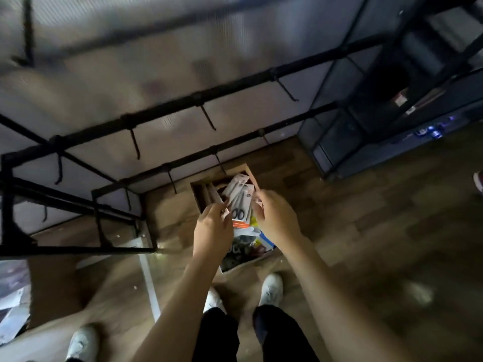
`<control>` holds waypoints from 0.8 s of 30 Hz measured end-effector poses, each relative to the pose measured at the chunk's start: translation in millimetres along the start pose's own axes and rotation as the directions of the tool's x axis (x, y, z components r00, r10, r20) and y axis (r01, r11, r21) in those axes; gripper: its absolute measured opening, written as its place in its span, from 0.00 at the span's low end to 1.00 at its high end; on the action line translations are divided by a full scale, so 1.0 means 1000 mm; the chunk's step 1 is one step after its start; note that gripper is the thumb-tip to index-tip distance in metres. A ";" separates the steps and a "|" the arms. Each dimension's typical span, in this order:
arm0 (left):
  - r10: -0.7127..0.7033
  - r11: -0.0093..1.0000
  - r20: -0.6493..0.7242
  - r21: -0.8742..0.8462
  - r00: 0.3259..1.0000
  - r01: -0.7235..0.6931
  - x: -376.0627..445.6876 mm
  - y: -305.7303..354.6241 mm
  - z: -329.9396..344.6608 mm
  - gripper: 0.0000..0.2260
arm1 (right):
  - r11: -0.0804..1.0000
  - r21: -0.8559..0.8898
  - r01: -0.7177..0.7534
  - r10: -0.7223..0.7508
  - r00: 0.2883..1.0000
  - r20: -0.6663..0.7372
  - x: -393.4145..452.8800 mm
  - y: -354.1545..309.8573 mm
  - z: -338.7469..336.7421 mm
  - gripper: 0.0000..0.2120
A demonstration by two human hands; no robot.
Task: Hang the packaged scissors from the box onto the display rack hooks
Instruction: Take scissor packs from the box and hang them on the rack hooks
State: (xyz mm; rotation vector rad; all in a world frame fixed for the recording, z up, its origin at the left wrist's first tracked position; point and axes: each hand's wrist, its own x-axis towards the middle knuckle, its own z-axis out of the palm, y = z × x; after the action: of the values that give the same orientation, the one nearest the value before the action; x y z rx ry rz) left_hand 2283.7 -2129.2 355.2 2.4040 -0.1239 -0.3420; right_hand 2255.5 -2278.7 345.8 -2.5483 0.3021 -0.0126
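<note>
Wood-plank floor (366,218), black display rack (162,111), open box (201,192), grey shelving (366,105)

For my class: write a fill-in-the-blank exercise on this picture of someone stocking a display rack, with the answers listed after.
1. Both hands hold a fanned bunch of packaged scissors above an open cardboard ____.
2. The left hand and the right hand hold the bunch from opposite ____.
3. The hooks on the black display rack carry ____ packages.
4. The box stands on a ____ floor.

Answers: box; sides; no; wooden
</note>
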 end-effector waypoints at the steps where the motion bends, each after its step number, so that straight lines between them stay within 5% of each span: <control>1: -0.003 1.000 0.028 0.027 1.000 0.002 0.005 -0.015 0.019 0.10 | 0.999 -0.027 -0.023 0.024 0.999 0.046 -0.002 0.019 0.019 0.12; 11: 0.021 0.948 0.225 0.306 0.974 -0.091 0.101 -0.166 0.189 0.18 | 0.973 -0.228 -0.023 0.093 0.950 0.299 0.033 0.194 0.194 0.11; 24: -0.026 0.886 0.323 0.446 0.946 -0.128 0.223 -0.265 0.310 0.24 | 0.973 -0.231 -0.005 0.076 0.952 0.297 0.111 0.262 0.335 0.17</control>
State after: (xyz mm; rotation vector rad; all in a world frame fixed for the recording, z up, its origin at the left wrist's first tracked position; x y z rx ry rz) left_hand 2411.3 -2165.6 -91.0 2.7870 -0.4650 -0.7534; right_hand 2332.5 -2335.3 -83.4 -2.7169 0.2456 0.4526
